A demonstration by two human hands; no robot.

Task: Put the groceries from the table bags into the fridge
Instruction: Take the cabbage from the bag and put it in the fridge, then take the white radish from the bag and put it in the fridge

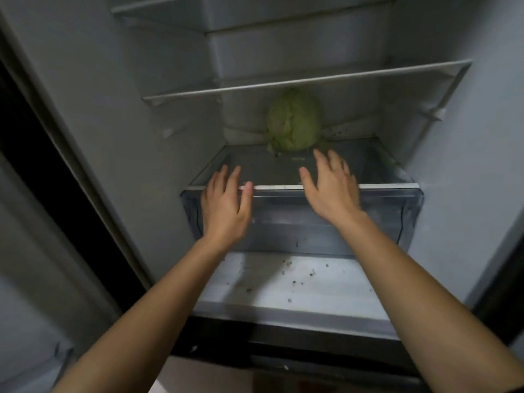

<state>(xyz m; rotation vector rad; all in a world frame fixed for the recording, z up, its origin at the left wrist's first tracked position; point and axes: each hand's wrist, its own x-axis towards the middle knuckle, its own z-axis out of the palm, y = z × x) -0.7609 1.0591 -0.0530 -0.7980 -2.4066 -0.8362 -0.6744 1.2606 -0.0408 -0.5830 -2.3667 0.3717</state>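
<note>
Head view looks down into an open grey-white fridge (467, 165), where a round pale-green cabbage head (293, 123) sits at the back of the flat glass shelf (269, 168), under a white-edged upper shelf (306, 80). Both hands reach in with fingers straight and slightly spread, grasping nothing. The left hand (225, 205) hovers over the shelf's white front edge, and whether it touches cannot be told. The right hand (331, 191) lies further in, its fingertips near the cabbage but apart from it. Below the shelf sits a clear plastic drawer (297, 219) and, lower down, a white ledge (297, 282) dotted with dark crumbs.
</note>
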